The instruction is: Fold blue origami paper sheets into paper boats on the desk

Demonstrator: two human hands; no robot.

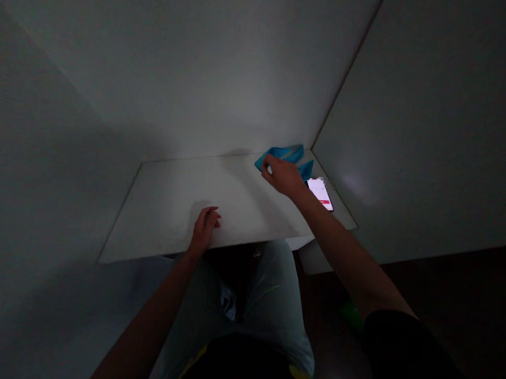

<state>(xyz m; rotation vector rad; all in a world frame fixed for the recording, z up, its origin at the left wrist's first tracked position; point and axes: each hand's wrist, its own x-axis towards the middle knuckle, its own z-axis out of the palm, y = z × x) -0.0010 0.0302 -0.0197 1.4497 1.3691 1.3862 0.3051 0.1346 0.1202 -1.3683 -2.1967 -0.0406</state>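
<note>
At the back right of the white table (pixel 165 206) are blue folded-paper shapes that look like paper boats. The larger boat (pixel 296 154) has its pointed left tip at my right hand (pixel 281 176). Thumb and fingers of that hand are closed in a pinch at this tip, and the hand covers part of the boat. A second blue folded piece (pixel 306 169) shows just behind my right wrist. My left hand (pixel 206 226) rests by the table's front edge, fingers loosely bent and apart, holding nothing.
A phone (pixel 321 193) with a lit screen lies on the table's right side, beside my right forearm. Pale walls (pixel 226 83) close in the table at the back and right. My legs (pixel 274 295) are under the front edge. The room is dim.
</note>
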